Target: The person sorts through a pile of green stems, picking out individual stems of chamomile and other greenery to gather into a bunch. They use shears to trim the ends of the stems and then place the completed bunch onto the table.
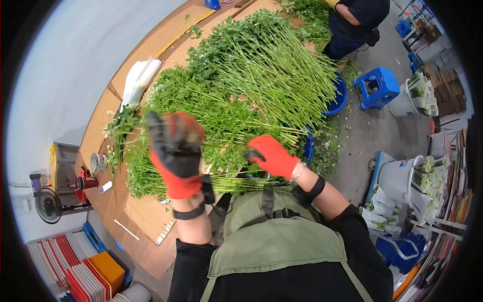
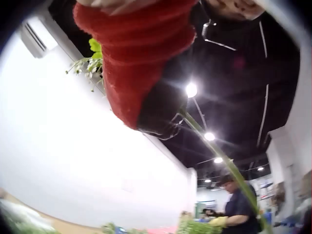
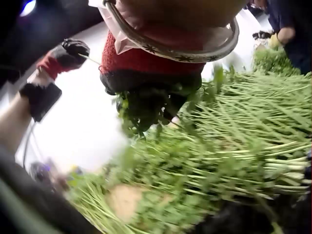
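Observation:
Both hands wear red gloves with black palms and fingers. Raised above the greens, the left hand (image 1: 176, 153) is blurred in the head view; in the left wrist view a green stem (image 2: 234, 168) comes out of its curled fingers. The right hand (image 1: 273, 156), lower and further right, is over the leafy pile (image 1: 221, 110). Leaves (image 3: 134, 109) show around its curled fingers in the right wrist view, and it grips them; its fingertips are partly hidden. Long bare stems (image 1: 282, 70) lie in a thick layer beyond the hands.
A white-wrapped bunch (image 1: 138, 80), a tin can (image 1: 98, 162) and a red-and-black container (image 1: 86, 183) are on the table's left. Blue tubs (image 1: 338, 95) stand at its right edge, near a blue stool (image 1: 378, 88). Another person (image 1: 354, 25) works at the far end.

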Motion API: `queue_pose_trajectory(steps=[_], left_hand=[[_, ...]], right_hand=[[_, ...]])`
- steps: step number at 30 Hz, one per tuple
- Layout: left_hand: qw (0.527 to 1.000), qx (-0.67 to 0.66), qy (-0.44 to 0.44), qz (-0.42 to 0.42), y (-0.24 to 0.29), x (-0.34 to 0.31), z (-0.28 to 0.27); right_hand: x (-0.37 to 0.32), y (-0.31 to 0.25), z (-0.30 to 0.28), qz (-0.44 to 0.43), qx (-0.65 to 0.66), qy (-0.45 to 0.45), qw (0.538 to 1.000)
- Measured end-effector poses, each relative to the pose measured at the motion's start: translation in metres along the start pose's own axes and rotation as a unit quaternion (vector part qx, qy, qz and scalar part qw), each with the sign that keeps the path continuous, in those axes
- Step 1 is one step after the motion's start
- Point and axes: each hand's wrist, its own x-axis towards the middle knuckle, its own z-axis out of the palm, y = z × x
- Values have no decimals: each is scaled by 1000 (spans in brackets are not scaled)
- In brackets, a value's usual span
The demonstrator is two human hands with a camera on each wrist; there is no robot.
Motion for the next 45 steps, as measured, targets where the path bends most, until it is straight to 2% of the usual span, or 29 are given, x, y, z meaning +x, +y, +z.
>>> queue_pose_trajectory(steps=[2,4,5,8,9,10,12,14,15,17,20,22,25,26,27,28,29,30,32,34,36,37,38,39,40,41,42,44,45], left_hand=[[995,-15,-94,38,39,9,-26],[994,16,-84,63,80,5,-46],[994,79,32,73,88,2,-39],[998,-29,50,13,87,0,-68],[993,-24,107,46,84,-1,-75],[966,19,237,99,80,-5,-83],[969,-1,222,108,69,-12,-98],[995,-23,91,33,53,-31,-151],[982,24,174,70,31,-45,-154],[964,95,247,27,5,-66,-185],[897,198,395,-12,-12,-91,-208],[867,209,452,11,-11,-108,-239],[853,192,485,-8,2,-128,-268],[851,190,489,-4,5,-132,-278],[804,300,513,-27,7,-136,-290],[744,405,529,-49,12,-135,-286],[557,644,517,-94,17,-137,-280],[556,642,520,-90,20,-133,-267],[326,796,509,-30,15,-131,-247],[356,780,512,-58,14,-134,-233],[317,841,427,93,2,-135,-221],[362,855,360,90,-5,-137,-224],[362,855,360,90,-12,-140,-225],[351,901,253,30,-19,-142,-224],[335,931,142,-29,-26,-145,-224],[330,927,138,-109,-30,-151,-225],[334,927,136,-104,-32,-156,-227],[331,926,161,-80,-31,-162,-233],[339,924,163,-72,-31,-164,-233]], right_hand=[[-40,50,-1,-4,-117,-21,993],[-90,88,-12,91,-177,-122,972],[-118,107,-10,84,-175,-98,976],[-134,99,-16,61,-178,-69,980],[-133,98,-14,52,-183,-56,980],[-128,97,-13,46,-180,-57,981],[-123,89,-8,93,-201,-110,969],[-114,81,-2,82,-215,-149,962],[-108,75,5,76,-232,-184,952],[-102,70,16,72,-237,-212,945],[-117,89,26,119,-250,-259,925],[-131,102,14,155,-274,-354,881],[-126,101,-13,157,-355,-396,832],[-119,101,-19,211,-350,-392,825],[-112,98,-24,265,-344,-386,814],[-98,91,-27,260,-346,-388,813],[-80,85,-28,237,-357,-312,848],[-61,79,-26,213,-364,-231,877],[-30,73,-20,109,-377,-99,914],[-5,97,-1,66,-382,-48,921],[13,118,20,23,-385,8,923],[19,125,30,46,-405,-21,913],[22,131,39,70,-425,-52,901],[24,140,49,70,-426,-51,900],[26,147,56,139,-413,-96,895],[26,155,56,208,-399,-139,882],[27,155,51,210,-403,-135,880],[30,142,40,108,-462,-86,876],[34,130,32,125,-426,-72,893]])
